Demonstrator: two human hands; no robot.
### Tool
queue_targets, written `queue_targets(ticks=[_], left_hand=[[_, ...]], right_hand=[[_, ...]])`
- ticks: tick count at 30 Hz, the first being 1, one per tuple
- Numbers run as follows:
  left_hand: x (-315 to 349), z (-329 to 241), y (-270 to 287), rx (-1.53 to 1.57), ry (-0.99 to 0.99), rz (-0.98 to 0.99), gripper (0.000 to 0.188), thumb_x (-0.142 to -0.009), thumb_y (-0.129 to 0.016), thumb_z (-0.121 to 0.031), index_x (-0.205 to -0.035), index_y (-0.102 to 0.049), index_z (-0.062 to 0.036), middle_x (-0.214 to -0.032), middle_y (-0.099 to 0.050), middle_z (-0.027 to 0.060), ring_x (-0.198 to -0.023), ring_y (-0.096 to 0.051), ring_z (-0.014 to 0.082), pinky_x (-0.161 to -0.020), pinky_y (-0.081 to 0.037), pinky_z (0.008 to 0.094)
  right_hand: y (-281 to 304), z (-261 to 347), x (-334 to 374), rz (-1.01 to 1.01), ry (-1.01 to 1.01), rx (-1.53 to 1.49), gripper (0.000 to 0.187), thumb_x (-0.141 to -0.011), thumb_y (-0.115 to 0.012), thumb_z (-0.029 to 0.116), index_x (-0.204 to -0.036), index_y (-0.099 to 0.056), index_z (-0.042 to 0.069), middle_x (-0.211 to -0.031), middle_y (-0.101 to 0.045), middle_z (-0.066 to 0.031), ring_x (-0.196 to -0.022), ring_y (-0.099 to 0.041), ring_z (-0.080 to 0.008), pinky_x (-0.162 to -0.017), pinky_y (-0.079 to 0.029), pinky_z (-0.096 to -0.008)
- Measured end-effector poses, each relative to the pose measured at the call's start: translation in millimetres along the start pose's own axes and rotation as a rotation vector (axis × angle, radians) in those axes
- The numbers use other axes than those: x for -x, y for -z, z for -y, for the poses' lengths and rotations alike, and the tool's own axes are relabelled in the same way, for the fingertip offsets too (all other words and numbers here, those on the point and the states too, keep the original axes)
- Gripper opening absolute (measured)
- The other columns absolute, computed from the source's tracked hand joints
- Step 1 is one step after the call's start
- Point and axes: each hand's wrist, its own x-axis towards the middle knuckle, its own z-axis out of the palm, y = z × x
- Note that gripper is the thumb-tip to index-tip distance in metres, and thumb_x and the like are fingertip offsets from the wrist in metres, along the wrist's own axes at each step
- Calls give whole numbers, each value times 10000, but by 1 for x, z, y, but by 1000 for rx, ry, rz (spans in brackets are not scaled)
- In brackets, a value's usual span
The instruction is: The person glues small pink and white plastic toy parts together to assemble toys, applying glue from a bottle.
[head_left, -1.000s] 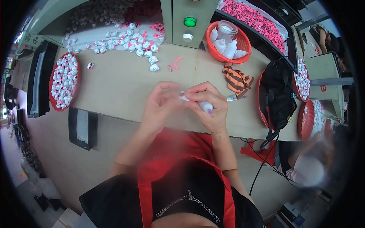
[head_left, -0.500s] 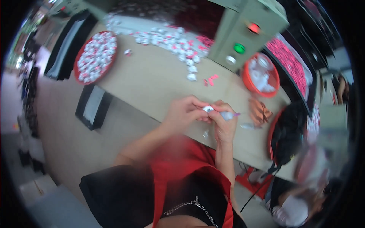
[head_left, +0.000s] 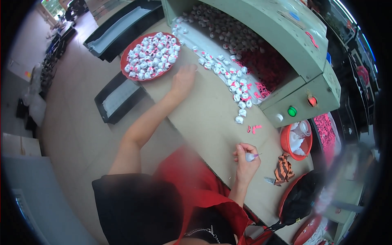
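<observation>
Bottle (head_left: 250,157), partly hidden, is clasped in the right hand (head_left: 246,168) near the bench (head_left: 204,108) front edge; whether the left hand (head_left: 184,80), beside the bowl (head_left: 123,62), pinches anything, I cannot tell.

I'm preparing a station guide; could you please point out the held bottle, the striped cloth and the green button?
Held bottle (head_left: 249,157), head view: its pale body.
Striped cloth (head_left: 283,170), head view: its crumpled middle.
Green button (head_left: 292,111), head view: its round face.
</observation>
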Motion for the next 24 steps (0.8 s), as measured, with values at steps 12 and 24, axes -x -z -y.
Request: queue_targets(ticks=[12, 24], left_hand=[[-76, 138, 85, -330, 111, -163, 153, -792, -592, -144, -899, -581, -35, -875, -569, 155, -735, -596, 337, -647, -489, 416], [-55, 8, -23, -55, -100, 149, 154, -753, -551, -64, -887, -619, -33, -869, -565, 176, -804, -588, 325, -698, -489, 416]], right_hand=[[12, 10, 4, -20, 18, 8, 118, -796, -633, 54, -878, -579, -11, -766, -613, -74, -596, -564, -97, -480, -425, -187], [32, -3, 24, 26, 120, 106, 116, -782, -629, 21, -875, -568, -12, -713, -583, -56, -560, -539, -95, -481, -420, -191]])
